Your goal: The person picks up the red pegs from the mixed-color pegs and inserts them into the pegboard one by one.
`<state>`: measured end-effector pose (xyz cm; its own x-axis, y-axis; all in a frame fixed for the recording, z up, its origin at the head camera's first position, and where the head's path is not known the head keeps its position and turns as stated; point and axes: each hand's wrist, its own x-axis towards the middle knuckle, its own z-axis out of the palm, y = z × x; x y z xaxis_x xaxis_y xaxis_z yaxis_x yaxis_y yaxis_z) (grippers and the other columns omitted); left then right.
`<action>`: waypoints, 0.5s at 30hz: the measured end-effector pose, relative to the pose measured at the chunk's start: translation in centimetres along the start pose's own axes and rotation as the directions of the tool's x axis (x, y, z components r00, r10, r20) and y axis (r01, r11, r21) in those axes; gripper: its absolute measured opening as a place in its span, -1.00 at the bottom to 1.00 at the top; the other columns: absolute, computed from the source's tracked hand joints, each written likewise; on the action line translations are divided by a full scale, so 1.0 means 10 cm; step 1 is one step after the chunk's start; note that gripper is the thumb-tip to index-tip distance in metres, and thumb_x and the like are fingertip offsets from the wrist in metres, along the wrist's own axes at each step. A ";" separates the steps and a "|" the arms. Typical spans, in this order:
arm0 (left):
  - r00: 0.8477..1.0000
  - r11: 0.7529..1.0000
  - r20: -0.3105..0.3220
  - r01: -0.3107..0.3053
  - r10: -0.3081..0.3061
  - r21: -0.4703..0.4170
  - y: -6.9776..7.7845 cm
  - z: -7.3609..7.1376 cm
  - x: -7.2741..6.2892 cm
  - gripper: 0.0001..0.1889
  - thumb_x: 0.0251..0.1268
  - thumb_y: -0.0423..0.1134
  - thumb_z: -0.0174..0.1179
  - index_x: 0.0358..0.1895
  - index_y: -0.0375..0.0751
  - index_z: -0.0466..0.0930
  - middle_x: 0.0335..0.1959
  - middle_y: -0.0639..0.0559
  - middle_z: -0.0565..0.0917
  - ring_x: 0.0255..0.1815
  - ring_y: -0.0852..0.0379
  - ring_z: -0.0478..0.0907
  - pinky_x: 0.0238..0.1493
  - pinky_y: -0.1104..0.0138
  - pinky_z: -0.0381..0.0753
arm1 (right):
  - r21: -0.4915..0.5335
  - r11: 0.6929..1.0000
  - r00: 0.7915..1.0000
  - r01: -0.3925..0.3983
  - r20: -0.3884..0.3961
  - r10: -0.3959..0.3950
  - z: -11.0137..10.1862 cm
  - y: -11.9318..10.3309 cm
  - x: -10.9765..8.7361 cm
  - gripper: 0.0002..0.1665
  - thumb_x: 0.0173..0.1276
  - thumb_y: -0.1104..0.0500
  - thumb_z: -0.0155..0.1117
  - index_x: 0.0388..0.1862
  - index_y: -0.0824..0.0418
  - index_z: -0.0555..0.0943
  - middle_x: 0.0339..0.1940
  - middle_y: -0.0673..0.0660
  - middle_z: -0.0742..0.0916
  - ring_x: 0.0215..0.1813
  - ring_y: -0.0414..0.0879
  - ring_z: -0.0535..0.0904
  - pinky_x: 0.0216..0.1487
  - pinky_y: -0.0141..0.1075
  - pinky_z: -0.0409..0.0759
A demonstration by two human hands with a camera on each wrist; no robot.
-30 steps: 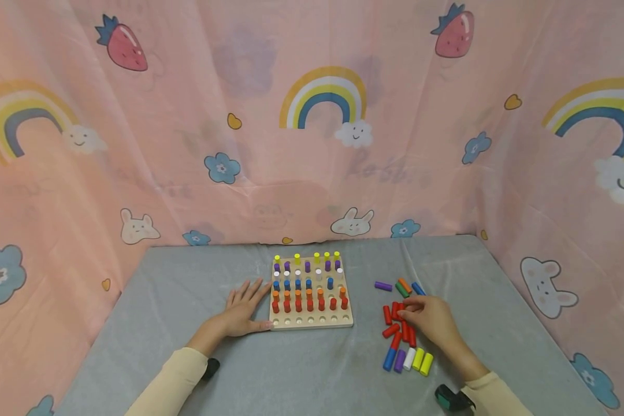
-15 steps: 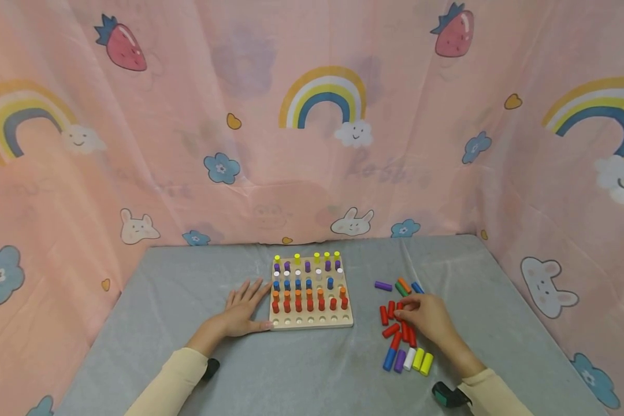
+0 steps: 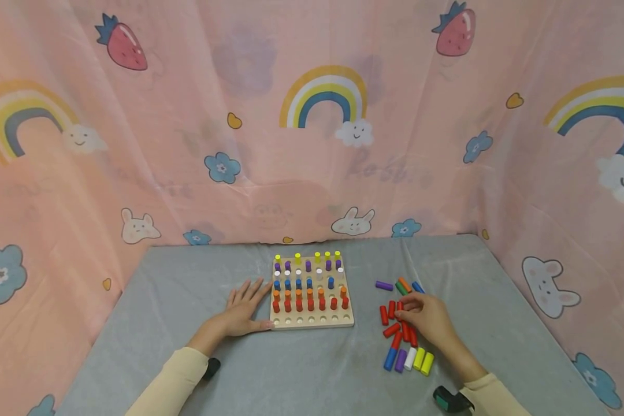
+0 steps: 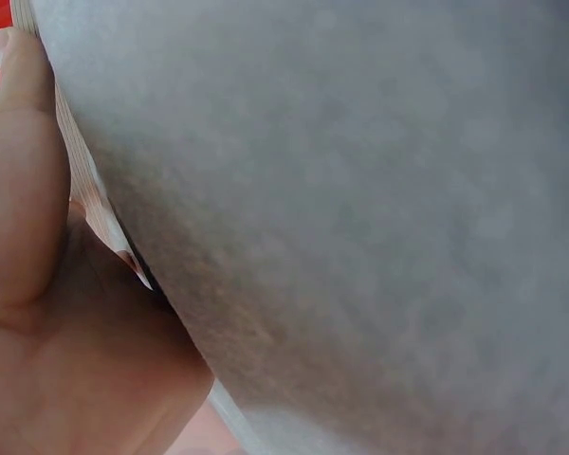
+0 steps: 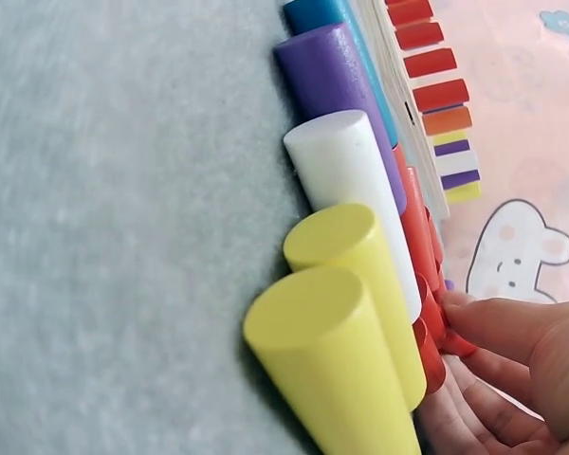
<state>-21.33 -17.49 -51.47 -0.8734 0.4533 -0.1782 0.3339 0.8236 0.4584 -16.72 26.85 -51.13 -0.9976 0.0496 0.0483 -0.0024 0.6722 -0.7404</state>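
A wooden peg board (image 3: 312, 325) carries rows of yellow, purple, white, blue, orange and red pegs, with bare holes along its near edge. My left hand (image 3: 241, 315) lies spread on the cloth at the board's left side, its thumb at the near corner; the left wrist view shows the thumb (image 4: 24, 85) against the wooden edge. Among the loose pegs on the right, my right hand (image 3: 430, 319) pinches a red peg (image 3: 400, 306) between thumb and finger. Other red pegs (image 3: 384, 315) lie around it; the right wrist view hides part of the pinch behind nearer pegs.
Loose blue (image 3: 390, 359), purple (image 3: 401, 361), white (image 3: 410, 359) and yellow pegs (image 3: 427, 364) lie side by side nearest me. Further back are a purple peg (image 3: 383, 285), a green peg (image 3: 401, 289) and an orange peg (image 3: 405, 285). A patterned curtain (image 3: 312, 173) stands behind the table.
Between the first and second frames, a couple of red pegs by my right fingertips shifted left and apart, the hand moving slightly left too. My left hand has stayed put.
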 end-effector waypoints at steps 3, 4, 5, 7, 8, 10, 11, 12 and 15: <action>1.000 1.000 0.000 -0.007 0.007 -0.003 -0.01 0.00 0.00 0.06 0.18 0.36 0.22 0.62 0.03 -0.11 0.66 -0.19 -0.13 0.64 -0.35 -0.30 0.49 -0.36 -0.34 | 0.009 1.000 1.000 -0.007 0.000 0.007 0.00 0.00 0.00 -0.67 0.19 0.23 0.48 -0.10 0.34 0.68 -0.30 0.18 0.79 -0.39 -0.23 0.67 -0.40 -0.44 0.60; 1.000 1.000 -0.004 -0.011 0.011 -0.007 -0.01 0.00 0.00 0.06 0.17 0.36 0.22 0.62 0.02 -0.10 0.65 -0.19 -0.13 0.64 -0.36 -0.29 0.48 -0.37 -0.34 | 0.010 1.000 1.000 -0.011 -0.001 0.011 0.00 0.00 0.00 -0.67 0.19 0.24 0.48 -0.09 0.34 0.67 -0.30 0.19 0.79 -0.39 -0.23 0.67 -0.40 -0.44 0.60; 1.000 1.000 -0.002 -0.012 0.012 -0.006 -0.01 0.00 0.00 0.06 0.18 0.36 0.22 0.62 0.03 -0.11 0.65 -0.19 -0.13 0.64 -0.36 -0.29 0.49 -0.37 -0.34 | 0.010 1.000 1.000 -0.015 -0.001 0.015 0.00 -0.01 0.00 -0.67 0.19 0.24 0.47 -0.08 0.34 0.67 -0.29 0.19 0.79 -0.39 -0.22 0.67 -0.40 -0.44 0.60; 1.000 1.000 -0.001 -0.008 0.008 0.004 -0.01 0.00 0.00 0.06 0.18 0.36 0.21 0.62 0.05 -0.12 0.66 -0.17 -0.14 0.64 -0.35 -0.29 0.49 -0.36 -0.33 | 0.014 0.999 1.000 -0.029 -0.003 0.029 0.00 -0.02 0.00 -0.66 0.19 0.25 0.46 -0.07 0.35 0.67 -0.28 0.21 0.79 -0.38 -0.21 0.68 -0.40 -0.44 0.60; 1.000 1.000 -0.003 -0.006 0.006 0.007 -0.01 0.00 0.00 0.05 0.18 0.35 0.22 0.62 0.06 -0.11 0.66 -0.17 -0.13 0.64 -0.35 -0.29 0.49 -0.36 -0.32 | 0.017 0.999 0.999 -0.036 -0.004 0.036 0.00 -0.02 0.00 -0.65 0.19 0.26 0.45 -0.05 0.35 0.66 -0.26 0.22 0.79 -0.37 -0.20 0.68 -0.40 -0.44 0.61; 1.000 1.000 -0.002 0.000 0.000 0.015 -0.01 0.00 0.01 0.04 0.19 0.33 0.23 0.62 0.07 -0.11 0.66 -0.16 -0.13 0.65 -0.35 -0.28 0.49 -0.37 -0.30 | 0.027 0.998 0.999 -0.052 -0.006 0.052 0.00 -0.03 0.00 -0.64 0.20 0.27 0.44 -0.02 0.36 0.66 -0.23 0.25 0.79 -0.34 -0.17 0.70 -0.39 -0.45 0.61; 1.000 1.000 0.002 0.003 -0.004 0.020 0.00 -0.01 0.01 0.03 0.20 0.32 0.23 0.62 0.07 -0.12 0.66 -0.15 -0.14 0.65 -0.34 -0.29 0.50 -0.36 -0.30 | 0.031 0.998 0.998 -0.058 -0.007 0.058 0.00 -0.03 0.01 -0.63 0.20 0.27 0.43 -0.01 0.36 0.66 -0.21 0.26 0.79 -0.33 -0.16 0.71 -0.39 -0.45 0.62; 1.000 1.000 0.003 0.006 -0.006 0.023 0.00 -0.01 0.00 0.03 0.21 0.31 0.23 0.62 0.08 -0.12 0.66 -0.15 -0.14 0.65 -0.34 -0.29 0.50 -0.36 -0.30 | 0.034 0.997 0.998 -0.063 -0.008 0.063 0.00 -0.03 0.01 -0.62 0.20 0.27 0.42 0.00 0.37 0.66 -0.20 0.27 0.79 -0.32 -0.15 0.71 -0.39 -0.45 0.62; 1.000 1.000 0.004 0.005 -0.005 0.021 0.01 -0.02 0.00 0.02 0.22 0.28 0.24 0.62 0.06 -0.11 0.66 -0.16 -0.14 0.65 -0.35 -0.29 0.49 -0.37 -0.30 | 0.036 0.997 0.998 -0.065 -0.014 0.065 0.00 -0.04 0.01 -0.61 0.21 0.27 0.42 0.02 0.37 0.66 -0.18 0.30 0.79 -0.30 -0.14 0.72 -0.38 -0.45 0.63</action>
<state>-21.40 -17.43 -51.26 -0.8739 0.4500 -0.1838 0.3366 0.8330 0.4392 -16.86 26.61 -50.83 -0.9946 0.1034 0.0089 0.0597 0.6408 -0.7654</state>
